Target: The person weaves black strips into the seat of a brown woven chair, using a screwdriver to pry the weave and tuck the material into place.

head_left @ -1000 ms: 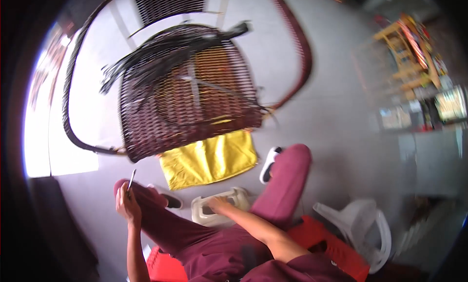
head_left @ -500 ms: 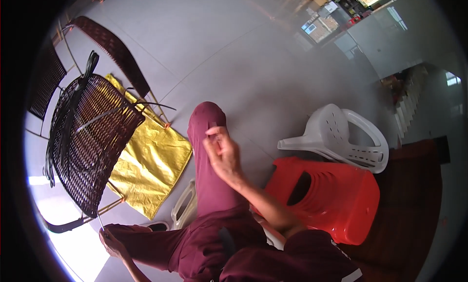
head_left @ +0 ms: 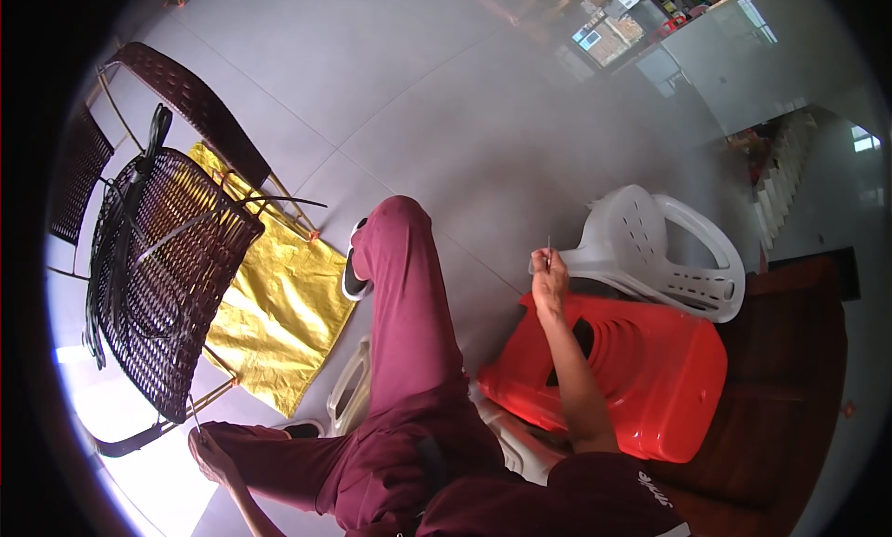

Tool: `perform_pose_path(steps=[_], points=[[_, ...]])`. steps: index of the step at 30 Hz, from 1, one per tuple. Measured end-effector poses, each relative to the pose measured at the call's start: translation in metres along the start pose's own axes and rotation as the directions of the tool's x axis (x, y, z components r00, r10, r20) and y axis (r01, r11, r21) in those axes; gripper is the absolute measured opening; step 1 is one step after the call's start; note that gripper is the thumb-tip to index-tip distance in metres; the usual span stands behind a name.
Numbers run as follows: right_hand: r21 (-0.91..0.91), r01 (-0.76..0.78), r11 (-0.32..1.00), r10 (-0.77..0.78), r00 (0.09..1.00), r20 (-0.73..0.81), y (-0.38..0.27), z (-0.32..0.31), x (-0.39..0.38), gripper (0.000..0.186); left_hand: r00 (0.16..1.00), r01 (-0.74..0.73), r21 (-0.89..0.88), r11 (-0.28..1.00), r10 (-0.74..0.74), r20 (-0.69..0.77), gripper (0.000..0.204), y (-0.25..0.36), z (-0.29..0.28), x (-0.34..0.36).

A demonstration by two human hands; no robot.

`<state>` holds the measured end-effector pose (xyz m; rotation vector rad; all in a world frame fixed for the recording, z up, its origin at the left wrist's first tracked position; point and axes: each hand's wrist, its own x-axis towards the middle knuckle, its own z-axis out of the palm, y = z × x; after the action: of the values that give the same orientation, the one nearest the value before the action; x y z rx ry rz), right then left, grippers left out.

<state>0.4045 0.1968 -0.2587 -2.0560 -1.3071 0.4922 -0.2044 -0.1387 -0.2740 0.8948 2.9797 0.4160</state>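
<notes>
Beside my bent left knee, my left hand (head_left: 216, 461) is closed around a thin rod-like tool (head_left: 195, 424) whose tip points up toward the corner of a woven chair seat (head_left: 172, 268). The seat is dark brown wicker on a slim frame, and a bundle of black strips (head_left: 119, 249) lies across it. My right hand (head_left: 550, 282) is raised out to the right, over the edge of a red plastic stool. Its fingers pinch a short thin sliver (head_left: 548, 243) that sticks upward; its kind is too small to tell.
A shiny gold sheet (head_left: 279, 305) lies on the grey floor (head_left: 390, 82) under the chair. To my right are the red plastic stool (head_left: 641, 370) on its side, a white plastic chair (head_left: 641, 244) and dark brown wooden furniture (head_left: 780, 379). Stairs (head_left: 782, 179) rise at the far right.
My right hand has swung from above my thigh out to the right, over the red stool. My left hand stays by the seat corner. A shoe now shows beside my right knee.
</notes>
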Motion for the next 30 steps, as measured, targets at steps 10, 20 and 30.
perform_pose_path(steps=[10,20,30], points=[[-0.498,0.144,0.855,-0.020,0.969,0.247,0.040,-0.012,0.006,0.036,0.999,0.037,0.075,0.996,-0.036,-0.019,0.034,0.025,-0.021,-0.023],[-0.369,0.035,0.929,0.096,0.940,0.329,0.105,0.049,0.005,0.022,0.990,0.025,-0.404,0.915,-0.078,-0.116,0.020,0.053,-0.064,-0.056],[0.065,-0.031,0.997,0.002,0.916,0.400,-0.075,0.070,0.015,0.018,0.881,0.064,-0.812,0.580,-0.414,-0.227,0.035,0.096,-0.104,-0.039]])
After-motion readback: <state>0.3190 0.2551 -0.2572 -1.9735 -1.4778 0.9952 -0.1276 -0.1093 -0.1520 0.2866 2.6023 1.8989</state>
